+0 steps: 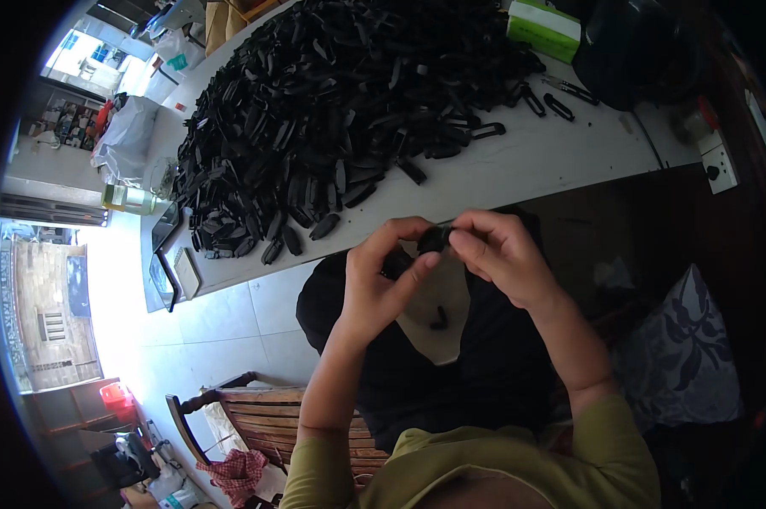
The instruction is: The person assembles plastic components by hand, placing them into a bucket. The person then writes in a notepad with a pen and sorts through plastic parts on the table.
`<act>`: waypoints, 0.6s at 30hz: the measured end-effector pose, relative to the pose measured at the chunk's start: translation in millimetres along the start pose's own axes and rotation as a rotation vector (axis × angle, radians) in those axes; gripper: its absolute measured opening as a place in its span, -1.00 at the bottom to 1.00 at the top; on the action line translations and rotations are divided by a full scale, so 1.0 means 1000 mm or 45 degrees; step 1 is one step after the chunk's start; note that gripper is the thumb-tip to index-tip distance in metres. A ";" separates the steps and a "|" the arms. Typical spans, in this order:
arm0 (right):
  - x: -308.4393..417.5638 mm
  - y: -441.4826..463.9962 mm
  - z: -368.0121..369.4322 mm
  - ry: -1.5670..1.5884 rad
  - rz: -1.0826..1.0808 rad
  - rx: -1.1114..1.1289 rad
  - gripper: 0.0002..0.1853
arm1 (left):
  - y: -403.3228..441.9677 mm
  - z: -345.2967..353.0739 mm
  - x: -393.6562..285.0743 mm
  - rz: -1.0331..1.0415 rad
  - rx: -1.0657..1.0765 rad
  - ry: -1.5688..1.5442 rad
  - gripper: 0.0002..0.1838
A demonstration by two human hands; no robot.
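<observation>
My left hand (381,276) curls its thumb and fingers around a small black plastic part (432,240), held over my lap. From the other side, the thumb and forefinger of my right hand (495,253) pinch together at that part's edge. Its exact shape is partly covered by my fingers. Below my hands, a beige surface (447,339) lies on my dark-clothed lap, with a small bent black piece (438,319) on it. Just beyond, a large heap of black plastic pieces (315,110) spreads across the white table (519,157).
Loose black pieces lie near a slim tool (570,87), a green box (544,32) and a dark container (642,55). A power strip (718,161) is at right. A notepad (186,271) and phone-like device (162,280) rest at the left edge. A wooden bench (260,416) stands below.
</observation>
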State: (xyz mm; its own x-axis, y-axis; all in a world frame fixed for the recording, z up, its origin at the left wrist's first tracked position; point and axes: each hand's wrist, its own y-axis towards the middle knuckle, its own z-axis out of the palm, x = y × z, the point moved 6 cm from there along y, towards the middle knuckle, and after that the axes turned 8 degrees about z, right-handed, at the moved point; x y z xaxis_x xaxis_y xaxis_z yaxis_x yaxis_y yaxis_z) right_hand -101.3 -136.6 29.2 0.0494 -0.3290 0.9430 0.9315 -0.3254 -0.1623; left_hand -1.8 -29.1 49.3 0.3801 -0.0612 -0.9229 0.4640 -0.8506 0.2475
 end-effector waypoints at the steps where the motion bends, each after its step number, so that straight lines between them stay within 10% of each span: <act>1: 0.003 -0.002 -0.002 -0.002 0.004 0.000 -0.77 | -0.002 0.000 -0.001 0.048 0.042 0.018 -0.67; 6: -0.008 -0.011 0.012 0.216 0.429 0.536 -0.70 | -0.005 -0.004 -0.023 0.285 0.176 0.121 -0.69; 12: -0.006 -0.016 0.012 -0.029 0.420 0.436 -0.66 | -0.010 -0.006 -0.036 0.396 0.174 0.301 -0.69; 18: -0.022 -0.019 0.032 0.558 0.083 0.681 -0.29 | -0.009 0.004 -0.068 0.701 0.016 0.271 -0.61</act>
State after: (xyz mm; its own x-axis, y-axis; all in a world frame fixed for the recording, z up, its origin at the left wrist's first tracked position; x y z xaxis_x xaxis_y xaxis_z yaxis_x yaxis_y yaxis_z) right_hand -108.8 -94.5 21.2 0.0660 -0.6970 0.7140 0.9867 0.1520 0.0571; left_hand -34.5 -19.5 108.8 0.7149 -0.3904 -0.5801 0.1441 -0.7296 0.6685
